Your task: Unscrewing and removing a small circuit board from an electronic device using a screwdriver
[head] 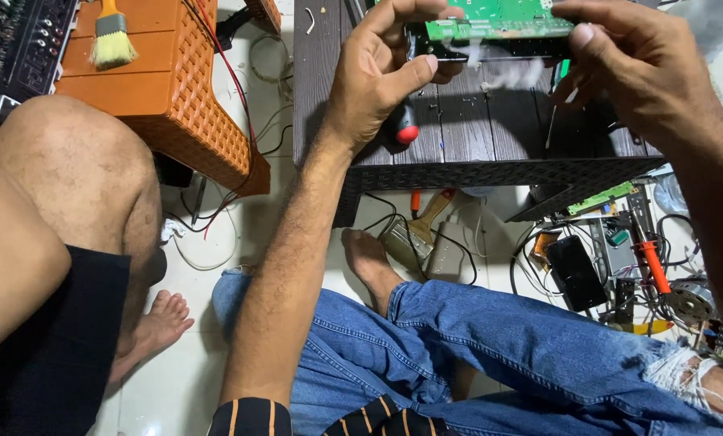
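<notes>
Green circuit board (498,20) on its dark flat frame sat pinched at both ends — my left hand (381,77) and right hand (640,69) clamped on it above the dark slatted plastic table (474,137). Risk, I judged — a slipping thumb could drop it.

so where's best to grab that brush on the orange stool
By the orange handle, coming from the far end. The brush lies flat on the orange stool with its pale bristles pointing toward the person, so the handle is the firm, narrow part for the fingers.
</notes>
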